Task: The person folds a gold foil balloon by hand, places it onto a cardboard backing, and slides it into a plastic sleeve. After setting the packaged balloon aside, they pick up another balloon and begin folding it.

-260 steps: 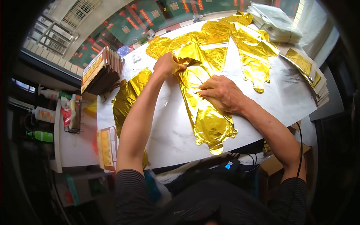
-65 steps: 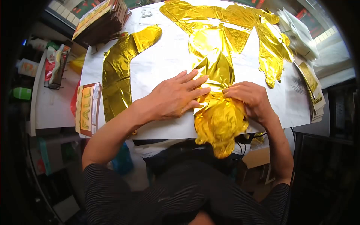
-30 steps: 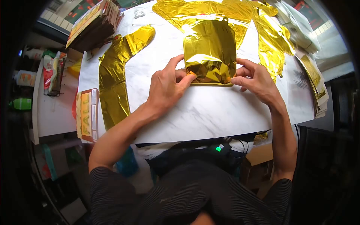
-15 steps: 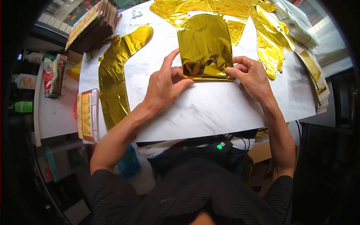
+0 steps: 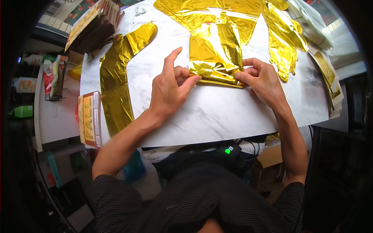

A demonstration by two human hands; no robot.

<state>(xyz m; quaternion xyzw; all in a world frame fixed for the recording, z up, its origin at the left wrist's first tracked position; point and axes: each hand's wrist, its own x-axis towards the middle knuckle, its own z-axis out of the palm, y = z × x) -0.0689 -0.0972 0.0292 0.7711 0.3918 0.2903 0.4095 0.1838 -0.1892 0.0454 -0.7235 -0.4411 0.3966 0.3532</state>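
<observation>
A gold foil balloon [image 5: 215, 50], flat and folded at its near edge, lies on the white marbled table [image 5: 194, 120] in front of me. My left hand [image 5: 171, 85] pinches its near left corner between thumb and fingers, with the index finger lifted away. On the near right corner, my right hand [image 5: 259, 77] grips the folded edge, thumb on top. Left of my left hand is a long, bent, flat gold foil balloon [image 5: 116, 81]. More flat gold foil [image 5: 178, 11] spreads beyond the one I hold, and another crinkled gold foil balloon [image 5: 283, 46] lies to the right.
At the back left stands a stack of printed packets [image 5: 93, 27]. A packet marked FALL [image 5: 90, 118] sits at the table's left edge. More packets with gold foil [image 5: 330, 81] lie at the right edge, near clear plastic bags [image 5: 311, 23]. A shelf [image 5: 56, 120] holds bottles.
The held balloon's near edge has tilted, its right end coming slightly nearer me, and its surface now catches more light. Both hands keep their hold; my left index finger has come off the foil.
</observation>
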